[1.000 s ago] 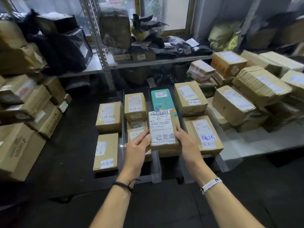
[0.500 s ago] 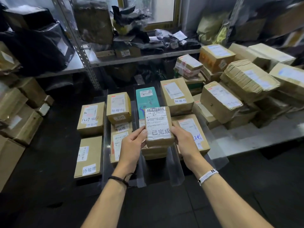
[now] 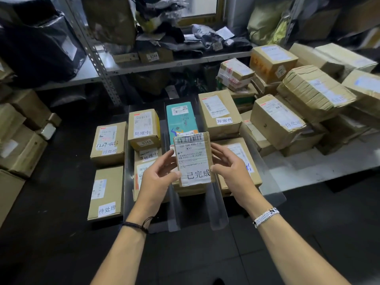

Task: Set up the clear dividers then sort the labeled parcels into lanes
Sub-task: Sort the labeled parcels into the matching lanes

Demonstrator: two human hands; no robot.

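Note:
A small brown parcel [image 3: 193, 159] with a white label reading 已完成 is held up between both hands, above a lane. My left hand [image 3: 157, 179] grips its left edge with thumb and fingers. My right hand [image 3: 230, 169] holds its right edge. Under it lies another brown parcel [image 3: 191, 189] and, farther back, a teal parcel [image 3: 181, 118]. Clear dividers [image 3: 173, 210] [image 3: 218, 204] stand upright on the dark floor and split it into lanes. The left lane holds two boxes [image 3: 107, 192] [image 3: 108, 144] labeled 待处理. The lane beside it holds boxes labeled 处理中 [image 3: 144, 128]. The right lane has a box labeled 异常件 [image 3: 219, 114].
A pile of unsorted cardboard parcels [image 3: 275, 122] fills the right side on a pale platform [image 3: 320, 165]. More boxes [image 3: 18, 149] stack at the left. A metal shelf [image 3: 164, 65] with bags and packets runs along the back. Dark floor lies in front of the lanes.
The held parcel and both hands have stayed together while the view shifted left and closer. The parcel is tilted a little more upright, its label facing me.

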